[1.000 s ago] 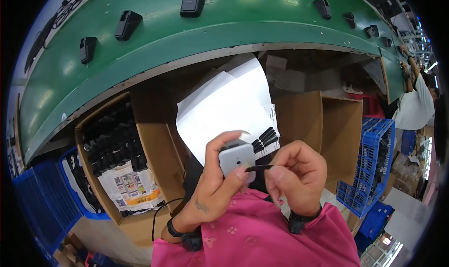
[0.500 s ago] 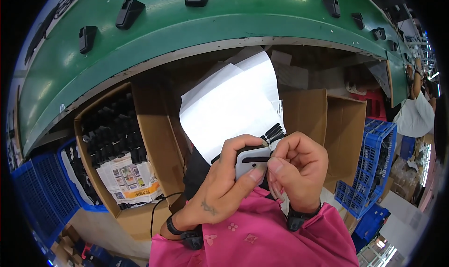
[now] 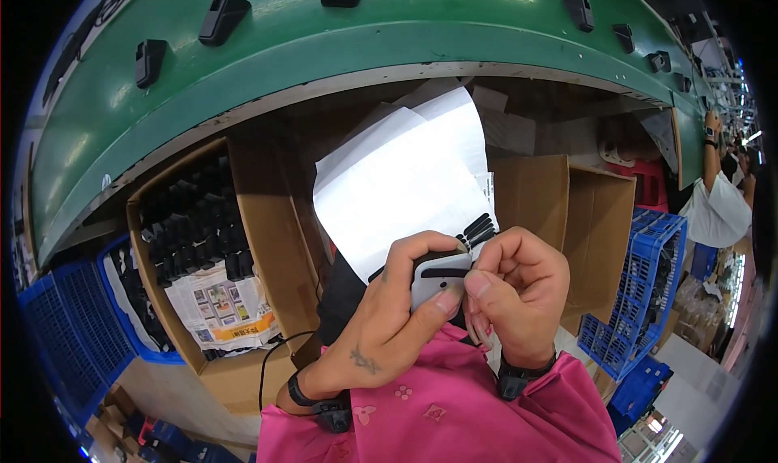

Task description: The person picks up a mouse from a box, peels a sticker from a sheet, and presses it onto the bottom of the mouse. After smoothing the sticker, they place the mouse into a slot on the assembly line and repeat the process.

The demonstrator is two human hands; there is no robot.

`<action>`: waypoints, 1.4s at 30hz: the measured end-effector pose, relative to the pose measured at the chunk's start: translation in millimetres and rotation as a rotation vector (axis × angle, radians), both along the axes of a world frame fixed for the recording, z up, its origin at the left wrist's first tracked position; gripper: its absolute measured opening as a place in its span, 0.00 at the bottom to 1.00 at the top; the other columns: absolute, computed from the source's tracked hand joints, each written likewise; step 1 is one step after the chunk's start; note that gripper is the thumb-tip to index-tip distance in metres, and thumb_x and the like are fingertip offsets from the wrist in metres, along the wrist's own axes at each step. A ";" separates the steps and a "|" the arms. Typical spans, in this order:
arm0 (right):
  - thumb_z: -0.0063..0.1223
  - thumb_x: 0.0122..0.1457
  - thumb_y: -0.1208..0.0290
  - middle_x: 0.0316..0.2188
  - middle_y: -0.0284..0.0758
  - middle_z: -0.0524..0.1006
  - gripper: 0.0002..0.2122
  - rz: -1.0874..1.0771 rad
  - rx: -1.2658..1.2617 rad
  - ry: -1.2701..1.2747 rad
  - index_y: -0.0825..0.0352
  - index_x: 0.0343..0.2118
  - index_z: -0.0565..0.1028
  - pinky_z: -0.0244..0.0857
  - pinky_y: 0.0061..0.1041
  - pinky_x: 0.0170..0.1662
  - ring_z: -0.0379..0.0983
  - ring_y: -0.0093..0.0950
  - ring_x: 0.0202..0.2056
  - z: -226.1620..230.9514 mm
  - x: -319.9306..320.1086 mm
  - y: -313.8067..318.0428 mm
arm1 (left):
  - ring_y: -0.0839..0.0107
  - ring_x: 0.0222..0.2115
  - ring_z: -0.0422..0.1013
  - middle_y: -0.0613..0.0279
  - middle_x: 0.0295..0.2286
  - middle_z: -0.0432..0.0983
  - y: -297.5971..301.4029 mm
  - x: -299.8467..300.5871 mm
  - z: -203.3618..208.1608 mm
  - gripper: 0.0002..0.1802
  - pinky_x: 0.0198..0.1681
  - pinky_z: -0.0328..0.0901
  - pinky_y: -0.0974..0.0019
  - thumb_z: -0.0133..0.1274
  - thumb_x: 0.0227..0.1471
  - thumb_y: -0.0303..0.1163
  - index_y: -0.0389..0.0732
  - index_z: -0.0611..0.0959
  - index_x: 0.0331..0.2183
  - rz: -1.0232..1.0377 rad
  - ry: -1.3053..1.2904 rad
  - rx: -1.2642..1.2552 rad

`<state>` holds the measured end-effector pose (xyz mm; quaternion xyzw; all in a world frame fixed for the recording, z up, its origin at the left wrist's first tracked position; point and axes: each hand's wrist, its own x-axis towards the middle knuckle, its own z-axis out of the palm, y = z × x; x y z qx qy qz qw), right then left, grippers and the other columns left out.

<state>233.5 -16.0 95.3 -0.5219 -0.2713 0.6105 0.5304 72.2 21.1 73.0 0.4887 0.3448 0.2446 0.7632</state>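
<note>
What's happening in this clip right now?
A person's left-hand grip holds a pale grey device, while the right-hand grip appears to pinch one end of a dark strip lying along its face. More dark strips lie just beyond, beside white paper. Black devices stand on the green bench.

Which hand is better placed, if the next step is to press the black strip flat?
Probably the right hand: its thumb and finger are at one end of the black strip, while the left hand is holding the grey device.
</note>
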 end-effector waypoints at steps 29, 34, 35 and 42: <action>0.50 0.54 0.83 0.18 0.32 0.72 0.03 -0.046 -0.047 -0.071 0.73 0.28 0.67 0.57 0.11 0.17 0.64 0.12 0.15 -7.0 -4.9 4.6 | 0.63 0.36 0.70 0.48 0.38 0.68 -7.3 5.7 -2.8 0.21 0.41 0.64 0.64 0.47 0.56 0.27 0.36 0.63 0.51 0.068 0.164 0.157; 0.50 0.55 0.83 0.18 0.33 0.72 0.03 -0.041 -0.035 -0.086 0.73 0.28 0.67 0.57 0.11 0.17 0.64 0.12 0.15 -7.2 -4.4 5.5 | 0.62 0.36 0.69 0.49 0.38 0.67 -6.8 6.8 -3.5 0.21 0.41 0.64 0.64 0.47 0.55 0.27 0.36 0.63 0.50 0.074 0.168 0.189; 0.50 0.55 0.83 0.18 0.33 0.72 0.03 -0.043 -0.034 -0.085 0.73 0.28 0.67 0.57 0.11 0.17 0.64 0.12 0.15 -7.3 -3.2 4.7 | 0.62 0.37 0.69 0.49 0.38 0.67 -7.0 7.0 -3.2 0.21 0.41 0.64 0.64 0.47 0.55 0.27 0.36 0.63 0.50 0.076 0.171 0.205; 0.51 0.55 0.83 0.18 0.33 0.72 0.04 -0.038 -0.062 -0.070 0.73 0.27 0.67 0.57 0.11 0.17 0.64 0.12 0.15 -7.3 -3.8 7.4 | 0.61 0.37 0.69 0.49 0.39 0.67 -8.2 6.7 -6.0 0.21 0.42 0.63 0.63 0.47 0.55 0.27 0.36 0.64 0.50 0.083 0.170 0.134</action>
